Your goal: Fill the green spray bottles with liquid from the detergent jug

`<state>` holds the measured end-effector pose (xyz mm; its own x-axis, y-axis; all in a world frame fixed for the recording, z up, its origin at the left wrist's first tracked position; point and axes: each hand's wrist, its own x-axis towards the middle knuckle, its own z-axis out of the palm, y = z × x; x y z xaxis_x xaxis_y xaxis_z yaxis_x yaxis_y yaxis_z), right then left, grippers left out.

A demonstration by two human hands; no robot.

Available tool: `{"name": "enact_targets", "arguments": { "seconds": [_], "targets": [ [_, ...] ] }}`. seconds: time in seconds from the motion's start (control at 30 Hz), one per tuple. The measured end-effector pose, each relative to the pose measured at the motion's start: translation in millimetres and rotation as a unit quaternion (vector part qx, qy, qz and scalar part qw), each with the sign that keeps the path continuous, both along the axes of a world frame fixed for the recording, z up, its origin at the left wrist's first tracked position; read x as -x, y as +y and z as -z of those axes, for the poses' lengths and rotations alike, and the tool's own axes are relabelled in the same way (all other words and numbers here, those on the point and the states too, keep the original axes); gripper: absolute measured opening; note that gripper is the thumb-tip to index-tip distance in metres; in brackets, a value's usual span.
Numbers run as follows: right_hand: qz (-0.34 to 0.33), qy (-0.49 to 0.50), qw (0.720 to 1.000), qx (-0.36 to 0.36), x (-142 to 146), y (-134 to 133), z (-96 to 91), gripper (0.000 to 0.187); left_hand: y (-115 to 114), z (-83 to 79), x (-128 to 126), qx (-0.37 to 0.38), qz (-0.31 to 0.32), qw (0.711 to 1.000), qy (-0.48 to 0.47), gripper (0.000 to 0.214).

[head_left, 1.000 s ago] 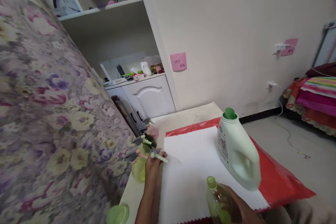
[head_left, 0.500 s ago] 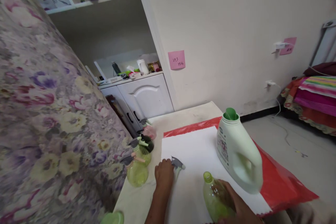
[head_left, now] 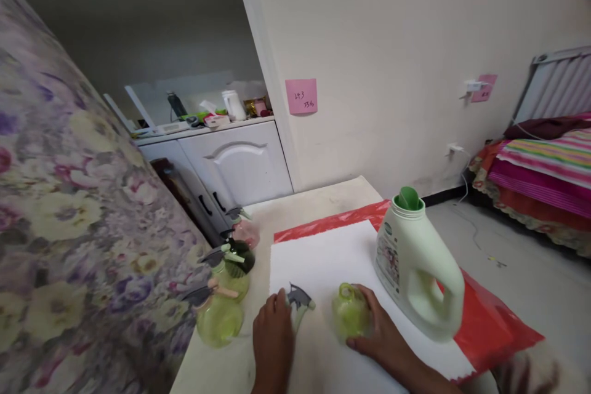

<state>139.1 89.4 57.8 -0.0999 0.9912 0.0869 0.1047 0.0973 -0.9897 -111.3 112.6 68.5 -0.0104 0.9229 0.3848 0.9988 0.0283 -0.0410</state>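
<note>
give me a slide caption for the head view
Left hand holding a grey spray head, right hand an uncapped green bottle, over a white sheet beside a pale jug.

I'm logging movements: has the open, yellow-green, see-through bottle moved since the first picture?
Yes: the bottle has moved forward, toward the far edge of the flat white rectangular sheet.
</note>
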Motion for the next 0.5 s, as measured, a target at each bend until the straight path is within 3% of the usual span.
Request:
{"name": "enact_targets", "arguments": {
  "seconds": [0.13,0.2,0.4,0.5],
  "targets": [
    [0.005,-0.026,1.0,0.01,9,7,6.6,0.084,-3,7.4,1,-0.127,0.088,0.985,-0.074,0.031],
    [0.007,-0.051,0.999,0.016,12,7,9.4,0.084,-5,8.2,-6,-0.152,0.134,0.97,-0.132,0.03],
    [0.014,-0.063,0.998,0.006,8,3,12.8,0.098,-15,9.6,-36,-0.058,0.179,0.943,-0.273,0.036],
    [0.008,-0.053,0.998,-0.012,-6,-9,14.4,0.096,-21,11.5,-50,-0.034,0.182,0.923,-0.336,0.039]
  ]
}}
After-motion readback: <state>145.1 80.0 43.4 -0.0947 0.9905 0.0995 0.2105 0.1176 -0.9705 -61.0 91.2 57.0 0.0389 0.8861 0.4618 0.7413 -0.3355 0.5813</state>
